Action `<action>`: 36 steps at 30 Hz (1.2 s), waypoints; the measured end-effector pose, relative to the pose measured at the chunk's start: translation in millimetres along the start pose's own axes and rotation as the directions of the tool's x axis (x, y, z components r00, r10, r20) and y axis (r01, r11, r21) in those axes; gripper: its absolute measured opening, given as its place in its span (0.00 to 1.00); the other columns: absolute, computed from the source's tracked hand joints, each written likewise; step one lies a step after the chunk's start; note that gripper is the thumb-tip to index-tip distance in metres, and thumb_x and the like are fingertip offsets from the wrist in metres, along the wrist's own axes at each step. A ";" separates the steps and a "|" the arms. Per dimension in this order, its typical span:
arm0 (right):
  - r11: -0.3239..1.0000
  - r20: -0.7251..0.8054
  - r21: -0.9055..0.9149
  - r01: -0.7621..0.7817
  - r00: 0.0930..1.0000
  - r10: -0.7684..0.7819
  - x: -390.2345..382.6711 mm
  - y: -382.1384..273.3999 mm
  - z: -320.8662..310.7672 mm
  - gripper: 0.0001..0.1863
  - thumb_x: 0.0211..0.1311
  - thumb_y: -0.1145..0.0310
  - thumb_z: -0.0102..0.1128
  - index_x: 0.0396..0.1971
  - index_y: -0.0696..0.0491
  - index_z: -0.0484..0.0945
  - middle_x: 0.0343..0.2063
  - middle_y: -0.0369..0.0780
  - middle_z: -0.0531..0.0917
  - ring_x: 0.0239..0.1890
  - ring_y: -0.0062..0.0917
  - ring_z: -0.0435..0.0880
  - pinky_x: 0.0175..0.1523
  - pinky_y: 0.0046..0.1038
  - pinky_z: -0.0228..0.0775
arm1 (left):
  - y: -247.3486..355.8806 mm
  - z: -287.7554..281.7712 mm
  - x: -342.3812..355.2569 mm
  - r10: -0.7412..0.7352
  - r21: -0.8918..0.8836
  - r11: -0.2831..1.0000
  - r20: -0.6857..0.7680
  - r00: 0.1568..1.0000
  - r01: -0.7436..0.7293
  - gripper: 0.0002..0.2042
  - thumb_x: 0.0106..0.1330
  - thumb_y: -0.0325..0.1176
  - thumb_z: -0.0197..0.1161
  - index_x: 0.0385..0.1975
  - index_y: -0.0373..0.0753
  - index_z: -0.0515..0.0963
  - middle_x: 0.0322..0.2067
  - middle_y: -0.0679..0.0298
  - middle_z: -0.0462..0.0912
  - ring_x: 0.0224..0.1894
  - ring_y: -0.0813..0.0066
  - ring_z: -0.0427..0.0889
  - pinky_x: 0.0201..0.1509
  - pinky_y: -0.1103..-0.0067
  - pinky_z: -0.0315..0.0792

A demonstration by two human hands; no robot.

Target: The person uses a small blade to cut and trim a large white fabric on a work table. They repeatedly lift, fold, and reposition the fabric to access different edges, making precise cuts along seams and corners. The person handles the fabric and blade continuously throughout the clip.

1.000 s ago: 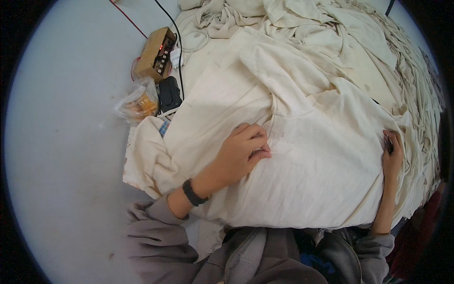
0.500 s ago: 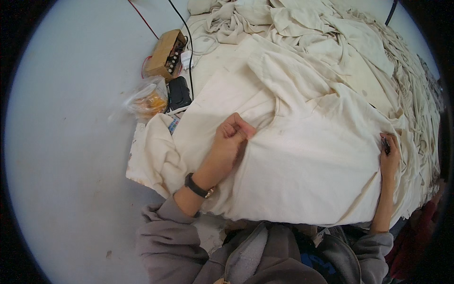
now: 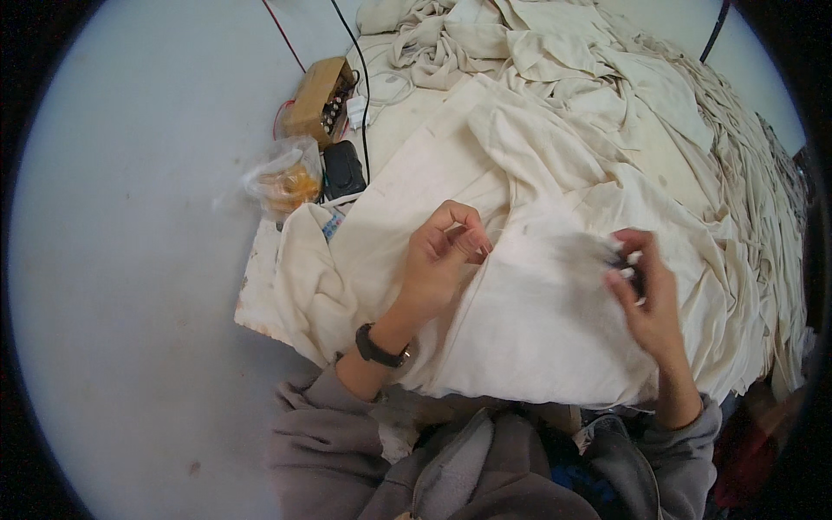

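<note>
A cream garment (image 3: 537, 329) lies spread over the table in front of me, with a raised fold running down from near its middle. My left hand (image 3: 446, 256) is at that fold, thumb and fingertips pinched on the cloth edge; any loose thread there is too fine to make out. To the right, my right hand (image 3: 646, 290) is raised over the garment, its fingers curled round a small dark tool (image 3: 633, 270) that looks like thread snips. Motion blurs the tool, so its blades cannot be made out.
Heaped cream cloth (image 3: 555, 43) covers the table's far and right sides. At the left edge are a cardboard box (image 3: 316, 100) of small items, a black case (image 3: 344, 169) and a clear plastic bag (image 3: 290, 178) with orange contents. A black cable (image 3: 365, 95) hangs beside them.
My right hand has come from the garment's right edge in toward the middle, carrying the dark tool. My left hand stays at the fold, its fingers slightly more arched. The view has shifted a little.
</note>
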State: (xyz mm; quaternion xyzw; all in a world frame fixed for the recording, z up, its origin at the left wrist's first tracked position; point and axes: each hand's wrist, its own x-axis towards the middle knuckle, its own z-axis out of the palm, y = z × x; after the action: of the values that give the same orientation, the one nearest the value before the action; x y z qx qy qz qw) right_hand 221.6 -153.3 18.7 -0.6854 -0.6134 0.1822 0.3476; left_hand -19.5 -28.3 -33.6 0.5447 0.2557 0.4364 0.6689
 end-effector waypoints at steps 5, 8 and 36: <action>0.947 0.091 -0.074 0.311 0.948 -0.304 24.7 -59.2 43.3 0.10 0.58 0.63 0.58 0.35 0.53 0.75 0.27 0.40 0.77 0.25 0.35 0.79 0.27 0.32 0.69 | 3.6 4.1 -2.4 0.161 0.063 0.985 0.005 0.987 -0.161 0.04 0.65 0.29 0.58 0.33 0.38 0.71 0.30 0.70 0.70 0.32 0.86 0.72 0.37 0.88 0.70; 0.936 0.113 -0.125 0.328 0.942 -0.315 31.3 -67.3 52.5 0.08 0.58 0.64 0.57 0.33 0.52 0.76 0.26 0.37 0.77 0.22 0.34 0.78 0.25 0.33 0.67 | 3.4 4.9 -3.3 0.211 0.086 0.974 0.001 0.978 -0.210 0.05 0.64 0.30 0.59 0.33 0.38 0.70 0.30 0.71 0.71 0.31 0.87 0.73 0.36 0.89 0.69; 0.975 -0.489 0.095 0.200 0.863 -0.129 92.4 27.7 43.3 0.09 0.50 0.81 0.51 0.31 0.58 0.78 0.22 0.34 0.79 0.23 0.14 0.71 0.31 0.18 0.63 | 16.5 -29.4 -35.6 0.106 0.690 0.638 0.361 0.926 -0.342 0.14 0.60 0.34 0.62 0.41 0.34 0.71 0.36 0.63 0.77 0.40 0.69 0.77 0.49 0.74 0.69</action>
State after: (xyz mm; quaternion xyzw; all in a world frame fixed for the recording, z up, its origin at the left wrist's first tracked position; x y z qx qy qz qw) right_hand 228.8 -53.1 -14.3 -0.6275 -0.5500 0.0197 0.5508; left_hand -65.9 -43.7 -30.8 0.8539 0.2403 0.2906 0.3587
